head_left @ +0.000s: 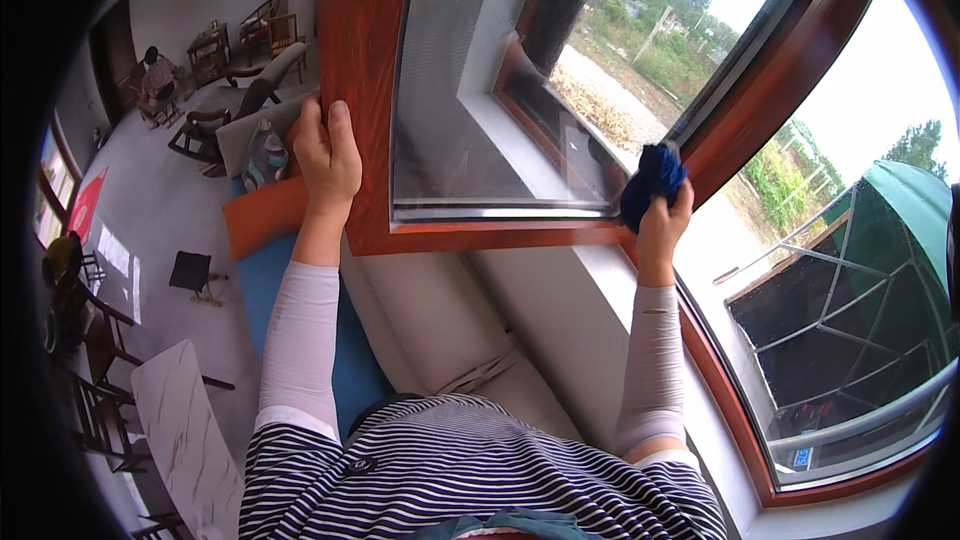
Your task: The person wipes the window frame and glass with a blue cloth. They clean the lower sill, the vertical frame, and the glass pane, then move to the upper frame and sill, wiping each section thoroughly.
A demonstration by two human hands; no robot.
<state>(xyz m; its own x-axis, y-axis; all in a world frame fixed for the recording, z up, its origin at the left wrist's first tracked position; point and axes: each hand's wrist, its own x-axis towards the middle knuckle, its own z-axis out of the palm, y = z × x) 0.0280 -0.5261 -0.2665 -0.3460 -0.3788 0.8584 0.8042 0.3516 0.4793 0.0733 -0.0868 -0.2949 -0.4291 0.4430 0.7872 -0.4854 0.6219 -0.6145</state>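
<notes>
A reddish-brown framed window sash (367, 127) stands swung inward in front of me. My left hand (330, 157) grips the outer left edge of its frame, thumb on the near face and fingers partly hidden behind the edge. In my right hand (664, 229) is a bunched dark blue cloth (649, 187), held against the lower right corner of the sash where glass meets frame. The glass pane (487, 157) carries reflections of a white sill and the outdoors. Pale sleeves cover both my forearms.
Below the sash is a beige sofa (435, 330) with a blue seat cover (289, 292) and an orange cushion (266, 217). A fixed window frame (720, 390) runs along the right. At left are a marble-patterned table (180, 427), a black stool (190, 270) and a seated person (159, 79).
</notes>
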